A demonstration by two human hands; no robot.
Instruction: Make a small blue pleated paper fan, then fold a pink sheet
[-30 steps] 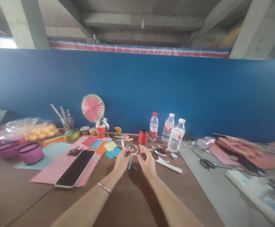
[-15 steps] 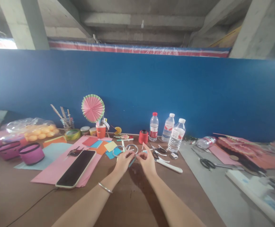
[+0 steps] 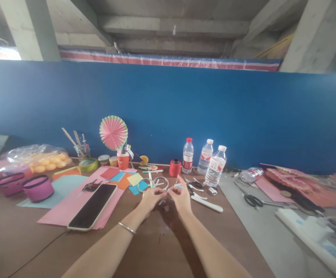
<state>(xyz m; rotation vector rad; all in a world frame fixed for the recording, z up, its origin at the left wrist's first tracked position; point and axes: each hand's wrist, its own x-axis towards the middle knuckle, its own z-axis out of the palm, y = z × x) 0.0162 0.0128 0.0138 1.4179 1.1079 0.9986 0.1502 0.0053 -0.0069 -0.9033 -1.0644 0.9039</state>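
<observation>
Between my two hands is a small piece of light-blue paper, mostly hidden by the fingers. My left hand pinches it from the left, thumb and fingertips pressed together. From the other side my right hand pinches it too, with the index finger raised. Just beyond the hands lie pale rings and small coloured squares, a yellow one among them. A red spool-like roll stands behind my right hand. Black-handled scissors and a white-handled cutter rest to its right.
A phone lies on pink paper at left, near purple containers. A paper fan stands in a red cup. Water bottles stand at the back. On the right is a power strip.
The blue paper has turned between my fingers and less of it shows. My fingertips have shifted slightly; both hands stay in nearly the same place.
</observation>
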